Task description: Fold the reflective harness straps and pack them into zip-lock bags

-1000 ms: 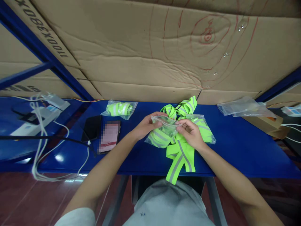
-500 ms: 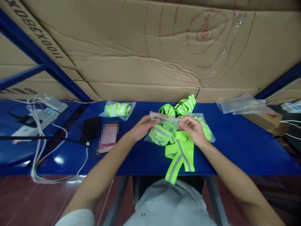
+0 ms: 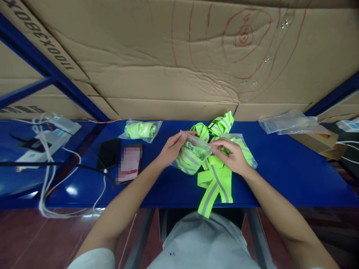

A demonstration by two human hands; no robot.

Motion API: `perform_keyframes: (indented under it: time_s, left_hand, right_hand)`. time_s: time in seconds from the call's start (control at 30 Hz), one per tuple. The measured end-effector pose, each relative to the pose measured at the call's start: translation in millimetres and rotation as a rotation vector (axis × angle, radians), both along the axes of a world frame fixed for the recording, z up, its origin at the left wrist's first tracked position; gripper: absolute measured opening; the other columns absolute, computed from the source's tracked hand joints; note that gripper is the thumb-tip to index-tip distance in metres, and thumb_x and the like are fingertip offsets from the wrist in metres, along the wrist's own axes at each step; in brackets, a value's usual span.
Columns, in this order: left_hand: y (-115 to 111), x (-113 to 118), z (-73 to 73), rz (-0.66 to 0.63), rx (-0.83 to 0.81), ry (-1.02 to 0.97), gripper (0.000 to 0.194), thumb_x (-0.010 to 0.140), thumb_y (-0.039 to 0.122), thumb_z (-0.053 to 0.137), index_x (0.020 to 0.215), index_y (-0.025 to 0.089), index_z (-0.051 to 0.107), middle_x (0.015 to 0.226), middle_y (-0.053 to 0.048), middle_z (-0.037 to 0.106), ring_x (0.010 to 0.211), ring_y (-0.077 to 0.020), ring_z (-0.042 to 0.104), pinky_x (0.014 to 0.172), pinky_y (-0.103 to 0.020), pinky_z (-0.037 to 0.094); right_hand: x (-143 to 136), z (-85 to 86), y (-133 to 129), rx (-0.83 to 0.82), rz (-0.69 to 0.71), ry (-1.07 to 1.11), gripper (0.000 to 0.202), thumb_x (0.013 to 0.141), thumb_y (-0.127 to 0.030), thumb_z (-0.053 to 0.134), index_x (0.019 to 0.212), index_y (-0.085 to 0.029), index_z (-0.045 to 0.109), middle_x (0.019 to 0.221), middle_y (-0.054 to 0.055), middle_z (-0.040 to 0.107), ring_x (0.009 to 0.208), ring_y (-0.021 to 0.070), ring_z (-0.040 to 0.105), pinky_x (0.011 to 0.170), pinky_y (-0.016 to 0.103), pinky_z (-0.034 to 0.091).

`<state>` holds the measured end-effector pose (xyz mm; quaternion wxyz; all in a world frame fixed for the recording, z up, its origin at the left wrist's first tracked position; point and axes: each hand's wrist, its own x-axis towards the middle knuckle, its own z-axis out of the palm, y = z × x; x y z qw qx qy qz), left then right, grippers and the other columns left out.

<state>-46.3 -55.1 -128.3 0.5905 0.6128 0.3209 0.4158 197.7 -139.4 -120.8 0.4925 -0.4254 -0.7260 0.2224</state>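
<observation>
one clear bag (image 3: 194,151), green strap (image 3: 187,161) inside, pinched by left hand (image 3: 171,148) and right hand (image 3: 232,155)

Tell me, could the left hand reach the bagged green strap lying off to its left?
Probably yes: only blue tabletop shows between the left hand and the bagged green strap, though that hand pinches a clear bag.

One head-worn view, close before and above the blue table (image 3: 283,164), forward and down toward the cardboard wall (image 3: 134,48)
</observation>
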Motion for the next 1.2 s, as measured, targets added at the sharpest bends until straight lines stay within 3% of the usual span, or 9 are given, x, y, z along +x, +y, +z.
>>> perform_keyframes:
  time_s: [0.1, 0.2, 0.27, 0.4, 0.5, 0.63, 0.73, 0.87, 1.2]
  left_hand:
    - [0.5, -1.1, 2.4, 0.001, 0.017, 0.038, 0.062, 0.096, 0.067, 0.059, 0.129, 0.017, 0.073, 0.109, -0.010, 0.079, 0.093, -0.0213, 0.071, 0.084, -0.028, 0.053]
    - [1.2, -1.6, 4.1, -0.026, 0.021, 0.088, 0.064, 0.095, 0.069, 0.058, 0.127, 0.016, 0.074, 0.105, -0.010, 0.079, 0.089, -0.0210, 0.070, 0.081, -0.029, 0.052]
    - [0.5, -1.4, 5.3, -0.031, 0.027, 0.125, 0.063, 0.095, 0.070, 0.058, 0.124, 0.016, 0.076, 0.102, -0.009, 0.079, 0.087, -0.0208, 0.070, 0.080, -0.029, 0.052]
    - [-2.0, -0.9, 7.1, -0.020, 0.042, 0.174, 0.062, 0.096, 0.070, 0.057, 0.122, 0.017, 0.076, 0.099, -0.008, 0.078, 0.090, -0.0210, 0.068, 0.082, -0.029, 0.050]
    - [-1.1, -1.4, 6.1, -0.012, 0.046, 0.183, 0.061, 0.095, 0.070, 0.057, 0.118, 0.017, 0.077, 0.100, -0.008, 0.078, 0.089, -0.0210, 0.068, 0.082, -0.029, 0.050]
    - [4.3, -2.4, 2.4, 0.024, 0.037, 0.153, 0.058, 0.095, 0.070, 0.059, 0.112, 0.018, 0.079, 0.095, -0.007, 0.078, 0.085, -0.0198, 0.067, 0.079, -0.028, 0.049]
    - [6.5, -3.0, 1.9, 0.031, 0.016, 0.114, 0.059, 0.093, 0.070, 0.060, 0.115, 0.018, 0.079, 0.095, -0.007, 0.079, 0.085, -0.0203, 0.068, 0.078, -0.028, 0.049]
    - [4.6, -4.4, 4.4, -0.017, -0.040, 0.078, 0.062, 0.093, 0.070, 0.061, 0.119, 0.017, 0.079, 0.101, -0.009, 0.081, 0.091, -0.0228, 0.072, 0.082, -0.029, 0.051]
    - [-6.6, 4.7, 5.6, 0.053, -0.039, 0.022, 0.064, 0.094, 0.072, 0.058, 0.115, 0.015, 0.079, 0.088, -0.007, 0.080, 0.084, -0.0221, 0.072, 0.079, -0.029, 0.053]
  right_hand:
    - [0.7, -0.9, -1.5, -0.005, 0.064, -0.105, 0.017, 0.101, -0.031, 0.064, 0.115, -0.025, 0.072, 0.104, 0.005, 0.076, 0.081, 0.0150, 0.068, 0.071, 0.029, 0.054]
    - [-1.2, -4.3, -1.4, 0.005, 0.156, -0.245, 0.027, 0.103, -0.033, 0.062, 0.128, -0.023, 0.067, 0.115, 0.009, 0.075, 0.097, 0.0194, 0.071, 0.079, 0.032, 0.056]
    - [-2.8, -5.1, -1.3, 0.037, 0.190, -0.294, 0.021, 0.102, -0.034, 0.064, 0.117, -0.021, 0.071, 0.107, 0.009, 0.075, 0.095, 0.0203, 0.071, 0.081, 0.033, 0.056]
    - [-0.6, -1.0, -1.7, -0.006, 0.160, -0.113, 0.014, 0.097, -0.032, 0.071, 0.088, -0.021, 0.072, 0.085, 0.004, 0.073, 0.077, 0.0156, 0.069, 0.072, 0.030, 0.053]
    - [8.4, 3.6, -0.7, -0.049, 0.051, 0.058, 0.018, 0.094, -0.036, 0.075, 0.086, -0.022, 0.067, 0.079, 0.001, 0.071, 0.070, 0.0138, 0.066, 0.066, 0.028, 0.051]
    - [20.1, 6.3, 3.9, -0.111, -0.055, 0.188, 0.027, 0.100, -0.049, 0.064, 0.093, -0.024, 0.058, 0.075, 0.000, 0.065, 0.065, 0.0132, 0.061, 0.062, 0.028, 0.050]
    - [15.6, 2.7, 6.0, -0.236, 0.032, 0.138, 0.035, 0.093, -0.056, 0.071, 0.102, -0.023, 0.065, 0.084, 0.002, 0.070, 0.070, 0.0147, 0.064, 0.061, 0.028, 0.051]
    - [2.2, -5.0, 5.2, -0.349, 0.091, 0.063, 0.035, 0.092, -0.054, 0.072, 0.086, -0.020, 0.069, 0.070, 0.000, 0.065, 0.060, 0.0124, 0.058, 0.054, 0.025, 0.043]
    - [1.7, -2.9, 3.5, -0.368, 0.056, 0.112, 0.039, 0.089, -0.056, 0.075, 0.077, -0.020, 0.068, 0.062, 0.000, 0.064, 0.053, 0.0126, 0.056, 0.051, 0.026, 0.041]
